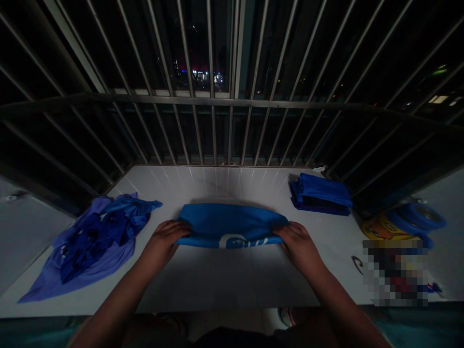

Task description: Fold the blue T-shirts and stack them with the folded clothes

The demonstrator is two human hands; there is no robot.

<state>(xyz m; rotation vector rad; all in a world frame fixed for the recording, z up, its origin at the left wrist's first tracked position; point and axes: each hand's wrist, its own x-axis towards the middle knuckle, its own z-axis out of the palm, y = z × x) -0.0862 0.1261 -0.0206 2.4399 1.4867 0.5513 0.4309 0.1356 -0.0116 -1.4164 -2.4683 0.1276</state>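
Note:
A blue garment [232, 222] with white printed lettering is stretched out between my two hands, folded into a wide band just over the white ledge. My left hand [171, 235] grips its left end, fingers on top and thumb below. At the opposite end, my right hand [295, 239] is closed on the cloth in the same way. Left of me lies a loose heap of blue and purple clothes [97, 241], crumpled. Toward the back right, a stack of folded blue clothes [321, 193] sits on the ledge. The garment's exact cut cannot be made out.
The white tiled ledge [217, 280] ends in a front edge near me. Metal window bars [232, 130] rise behind it. A yellow and blue container [391, 224] stands at the right wall, with a pixelated patch in front of it. The light is dim.

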